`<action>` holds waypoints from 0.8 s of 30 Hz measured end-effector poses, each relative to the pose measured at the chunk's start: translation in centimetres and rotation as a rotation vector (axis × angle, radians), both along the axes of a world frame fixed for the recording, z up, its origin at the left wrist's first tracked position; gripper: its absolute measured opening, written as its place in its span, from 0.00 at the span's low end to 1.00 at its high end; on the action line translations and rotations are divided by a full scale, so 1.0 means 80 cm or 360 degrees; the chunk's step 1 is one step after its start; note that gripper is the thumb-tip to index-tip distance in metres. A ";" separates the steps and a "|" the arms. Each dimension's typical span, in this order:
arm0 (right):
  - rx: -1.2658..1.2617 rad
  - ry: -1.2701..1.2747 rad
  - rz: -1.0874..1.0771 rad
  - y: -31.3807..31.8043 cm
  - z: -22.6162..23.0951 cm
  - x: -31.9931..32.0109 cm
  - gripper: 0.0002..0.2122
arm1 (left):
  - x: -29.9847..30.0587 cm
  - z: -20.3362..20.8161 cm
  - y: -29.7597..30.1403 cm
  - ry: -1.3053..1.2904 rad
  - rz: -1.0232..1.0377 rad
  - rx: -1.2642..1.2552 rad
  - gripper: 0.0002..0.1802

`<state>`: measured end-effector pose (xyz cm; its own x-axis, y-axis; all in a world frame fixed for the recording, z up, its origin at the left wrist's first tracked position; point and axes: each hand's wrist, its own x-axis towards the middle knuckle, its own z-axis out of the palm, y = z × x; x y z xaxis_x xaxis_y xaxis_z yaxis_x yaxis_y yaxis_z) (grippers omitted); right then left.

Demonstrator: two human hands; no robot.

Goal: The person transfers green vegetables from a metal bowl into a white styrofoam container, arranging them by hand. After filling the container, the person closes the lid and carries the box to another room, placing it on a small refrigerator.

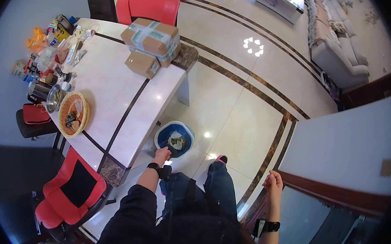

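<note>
My left hand (162, 154) reaches down at the near rim of a round bin (158, 139), white outside and blue inside, on the floor beside the table. Its fingers are closed; whether the dark patch just beyond the fingertips is held cannot be made out. Crumpled pale and brownish-green waste (176, 141) lies in the bin. Off to the right, well apart from the bin, hangs my right hand (273, 180) with fingers curled in and nothing visible in them. Both wrists wear dark bands with small devices.
A white table (111, 78) on the left bears two cardboard boxes (150, 38), a wicker basket (85, 115), a metal bowl (54, 99) and many bottles. Red-and-black chairs (72, 188) stand at its ends. A sofa (336, 50) is far right; a white panel (340, 147) borders the right side.
</note>
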<state>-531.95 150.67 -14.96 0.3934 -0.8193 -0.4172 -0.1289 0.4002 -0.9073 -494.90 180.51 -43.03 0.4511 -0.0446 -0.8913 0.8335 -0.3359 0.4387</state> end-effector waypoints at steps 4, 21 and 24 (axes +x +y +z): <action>-0.0007 -0.0075 0.0235 -0.153 0.010 0.047 0.08 | 0.021 0.097 -0.097 -0.0237 -0.0471 -0.0059 0.16; -0.0037 -0.0103 0.0583 -0.573 0.007 0.487 0.08 | 0.314 0.368 -0.476 -0.1023 -0.0558 -0.0165 0.23; -0.0089 -0.0135 0.0597 -0.634 0.020 0.562 0.08 | 0.399 0.380 -0.573 -0.1192 -0.0605 -0.0405 0.21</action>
